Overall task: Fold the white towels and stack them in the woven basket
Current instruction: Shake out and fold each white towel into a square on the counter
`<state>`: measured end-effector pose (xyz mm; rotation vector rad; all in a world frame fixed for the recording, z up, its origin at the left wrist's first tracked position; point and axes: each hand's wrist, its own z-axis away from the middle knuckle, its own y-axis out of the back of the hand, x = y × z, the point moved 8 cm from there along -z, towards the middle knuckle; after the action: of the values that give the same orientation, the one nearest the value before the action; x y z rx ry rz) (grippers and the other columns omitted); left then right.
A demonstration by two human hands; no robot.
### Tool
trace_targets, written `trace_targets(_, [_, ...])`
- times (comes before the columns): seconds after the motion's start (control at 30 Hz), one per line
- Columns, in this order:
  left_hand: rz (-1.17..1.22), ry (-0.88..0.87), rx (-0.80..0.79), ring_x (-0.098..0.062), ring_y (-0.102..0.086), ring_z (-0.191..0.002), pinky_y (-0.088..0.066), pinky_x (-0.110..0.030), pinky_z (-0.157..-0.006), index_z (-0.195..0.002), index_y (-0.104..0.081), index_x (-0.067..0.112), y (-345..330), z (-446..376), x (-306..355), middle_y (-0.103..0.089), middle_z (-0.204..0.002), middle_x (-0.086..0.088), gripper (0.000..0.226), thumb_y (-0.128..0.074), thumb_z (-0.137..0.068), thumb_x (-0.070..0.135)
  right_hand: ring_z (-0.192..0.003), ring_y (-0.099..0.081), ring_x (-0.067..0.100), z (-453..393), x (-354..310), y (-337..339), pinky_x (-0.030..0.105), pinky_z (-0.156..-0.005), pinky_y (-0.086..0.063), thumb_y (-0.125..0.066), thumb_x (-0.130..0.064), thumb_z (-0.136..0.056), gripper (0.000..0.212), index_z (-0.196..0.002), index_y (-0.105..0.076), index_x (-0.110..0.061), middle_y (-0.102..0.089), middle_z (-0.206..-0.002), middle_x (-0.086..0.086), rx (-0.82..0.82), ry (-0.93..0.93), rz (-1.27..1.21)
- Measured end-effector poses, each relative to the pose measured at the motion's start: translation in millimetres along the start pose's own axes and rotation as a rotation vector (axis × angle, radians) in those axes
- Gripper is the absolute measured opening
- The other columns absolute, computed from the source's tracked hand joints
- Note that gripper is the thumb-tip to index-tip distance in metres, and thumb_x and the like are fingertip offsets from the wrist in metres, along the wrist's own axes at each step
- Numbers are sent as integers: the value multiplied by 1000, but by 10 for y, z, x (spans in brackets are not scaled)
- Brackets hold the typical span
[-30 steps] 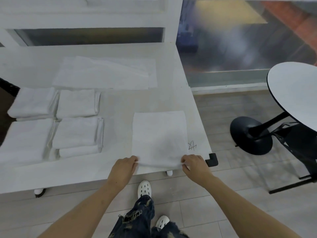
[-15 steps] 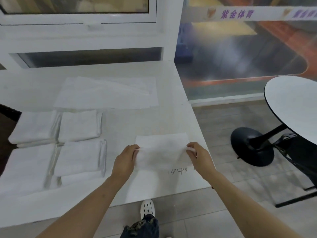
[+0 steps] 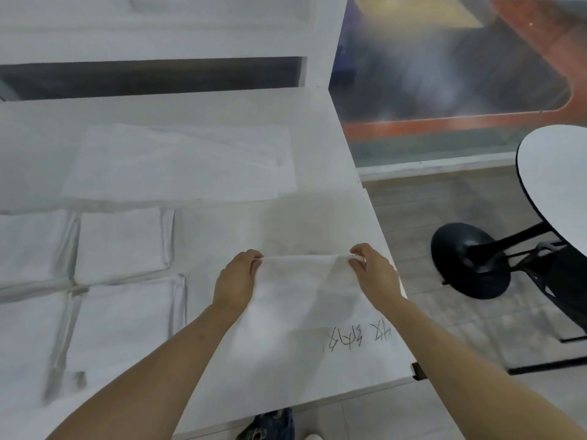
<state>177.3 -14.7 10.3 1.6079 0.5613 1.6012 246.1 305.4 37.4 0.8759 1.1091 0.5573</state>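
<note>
Near the counter's right edge, left hand and right hand pinch the white towel's far corners, mid-fold. Next, probably lay that edge flat and square; no basket visible.

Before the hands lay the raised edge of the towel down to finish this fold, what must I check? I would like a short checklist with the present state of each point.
1. Left hand pinches its corner of the towel: ok.
2. Right hand pinches the other corner: ok.
3. Raised edge stretched straight between both hands: ok.
4. Bare table beyond the towel for laying the edge down: ok.
5. Folded towels on the left lie apart from the working towel: ok.
6. Woven basket ready for stacking: cannot tell, none is in view.
</note>
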Motion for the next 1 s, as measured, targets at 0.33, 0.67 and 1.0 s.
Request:
trace_targets(0.33, [-297, -238, 40, -29, -61, -101, -55, -41, -78, -117, -70, 23, -288, 226, 36, -62, -114, -4, 26, -71, -91, 26, -144, -44, 22, -247, -333, -696, 44, -117, -31, -67, -27, -95, 38, -132, -60, -26, -54, -148, -5, -179, 375, 310])
trace_targets(0.67, [-539, -127, -60, -38, -46, -137, -43, -52, -109, -134, -61, 29, -601, 414, 83, -47, -152, -15, 52, -76, -85, 37, -107, -61, 26, -19, -166, -803, 39, -93, -49, -58, -50, -97, 47, -138, -51, -30, -57, -123, 0, -337, 205, 402])
trace_targets(1.0, [286, 513, -71, -32, -61, -110, -51, -40, -89, -148, -33, 11, -687, 518, 88, -59, -119, -11, 65, -68, -95, 28, -96, -63, 32, 446, 261, -727, 37, -75, -45, -58, -59, -93, 45, -121, -44, -27, -57, -115, -1, -349, -125, 198])
